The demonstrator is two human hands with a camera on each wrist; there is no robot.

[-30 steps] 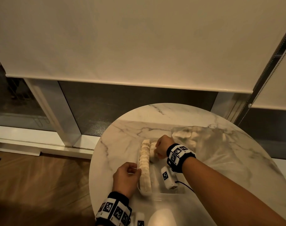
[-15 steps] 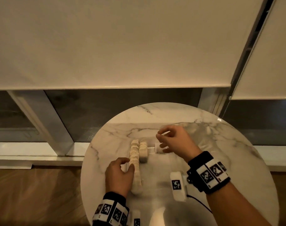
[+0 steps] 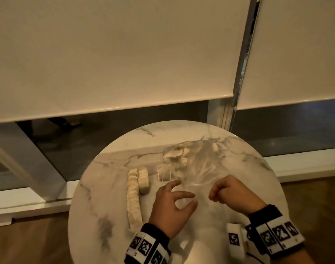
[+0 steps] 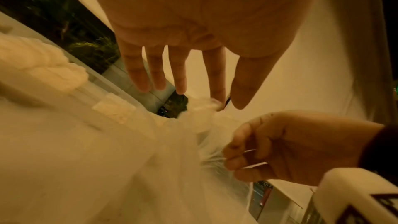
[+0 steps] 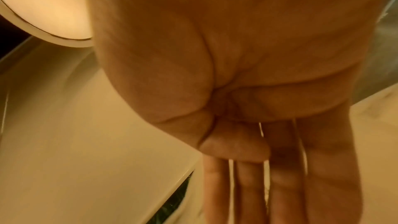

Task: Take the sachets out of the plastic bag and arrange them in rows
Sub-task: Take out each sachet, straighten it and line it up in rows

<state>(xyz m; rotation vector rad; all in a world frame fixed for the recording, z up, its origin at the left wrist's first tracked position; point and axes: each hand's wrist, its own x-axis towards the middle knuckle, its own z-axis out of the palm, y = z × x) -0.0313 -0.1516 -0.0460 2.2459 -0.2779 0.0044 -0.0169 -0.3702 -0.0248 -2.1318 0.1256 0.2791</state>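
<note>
On the round marble table (image 3: 113, 187), cream sachets lie in a long row (image 3: 133, 197) and a short row (image 3: 143, 180) beside it. One loose sachet (image 3: 164, 172) sits at the mouth of the clear plastic bag (image 3: 197, 164), which holds more sachets (image 3: 176, 153). My left hand (image 3: 183, 195) hovers with spread fingers over the bag's near edge and holds nothing; the left wrist view shows its fingers (image 4: 178, 77) straight. My right hand (image 3: 214, 195) is curled and pinches the bag's plastic (image 4: 211, 156). In the right wrist view only the palm (image 5: 237, 57) fills the frame.
The table stands against a window with lowered roller blinds (image 3: 124, 54) and a white sill (image 3: 29, 199). Wooden floor (image 3: 29, 241) lies to both sides. Its far half beyond the bag is bare marble.
My left hand left the sachet row and moved right to the bag. My right hand let go of a sachet, drew back and took hold of the bag's near edge.
</note>
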